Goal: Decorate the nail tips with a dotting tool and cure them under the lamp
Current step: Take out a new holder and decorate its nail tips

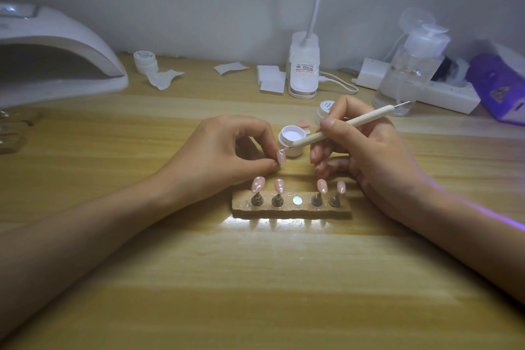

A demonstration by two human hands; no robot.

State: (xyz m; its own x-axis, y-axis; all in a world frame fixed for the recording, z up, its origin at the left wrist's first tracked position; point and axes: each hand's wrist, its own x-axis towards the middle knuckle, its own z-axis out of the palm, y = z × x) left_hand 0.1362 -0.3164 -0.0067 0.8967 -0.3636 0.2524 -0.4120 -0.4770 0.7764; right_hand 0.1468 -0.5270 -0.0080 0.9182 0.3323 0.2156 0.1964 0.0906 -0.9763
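Head camera shows you in the dotting step: your left hand pinches one pink nail tip between thumb and forefinger, lifted just behind the stone holder block, and your right hand grips the dotting tool like a pen, its fine metal point touching the upper edge of that tip. Four more nail tips stand on their metal stands on the block, two toward its left end and two toward its right, with a bare magnet disc showing at the centre where the held tip probably belongs. The two left ones carry pale dots; on the right pair I cannot tell. An open white gel pot sits just behind the block, touching distance from the tool point. The curing lamp stands well away to the block's far left, mouth open toward you. Next, you likely need a light, steady touch to place the dots, reloading from the pot as required, then seat the tip back on the centre magnet before anything goes under the lamp.
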